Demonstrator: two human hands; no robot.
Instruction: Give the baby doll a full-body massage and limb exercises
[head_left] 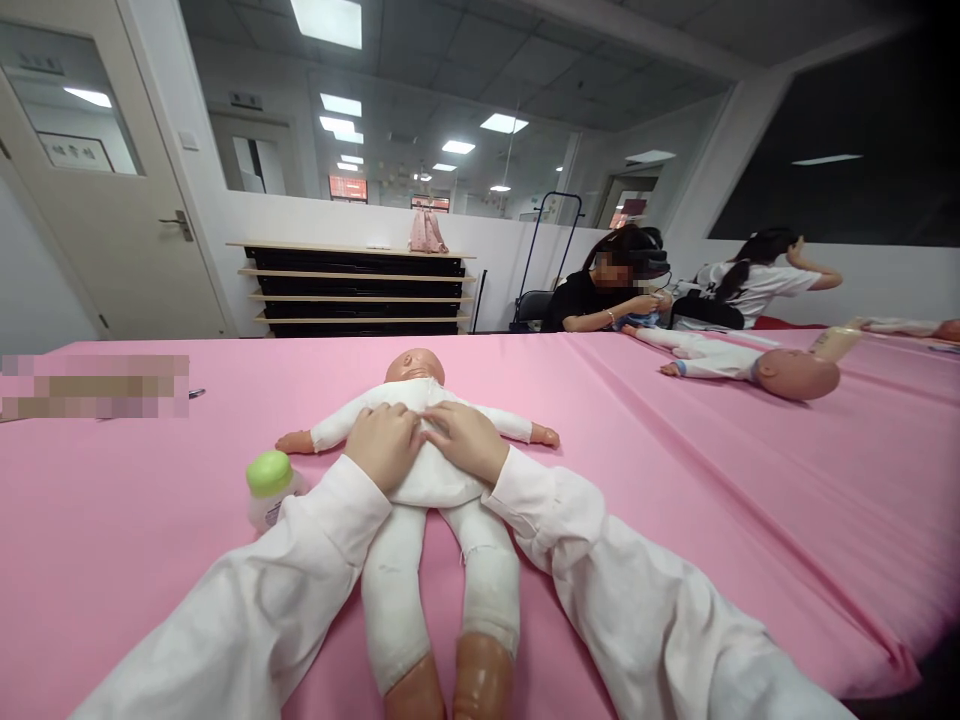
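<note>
A baby doll (427,480) with a white cloth body lies on its back, its head at the far side and its feet toward me. My left hand (385,443) rests on its chest, fingers flat and slightly bent. Beside it my right hand (466,440) lies on the same chest, fingers extended inward. The thumbs come close together at the middle of the torso. Neither hand grips anything. To the left of my left forearm stands a small jar (270,490) with a green lid, partly hidden by the sleeve.
A pink cloth (637,480) covers the table, with folds on the right. Another baby doll (720,360) lies at the far right near a beige bottle (836,340). Two people sit beyond the table. A pen tip (196,393) shows beside a blurred patch at the left.
</note>
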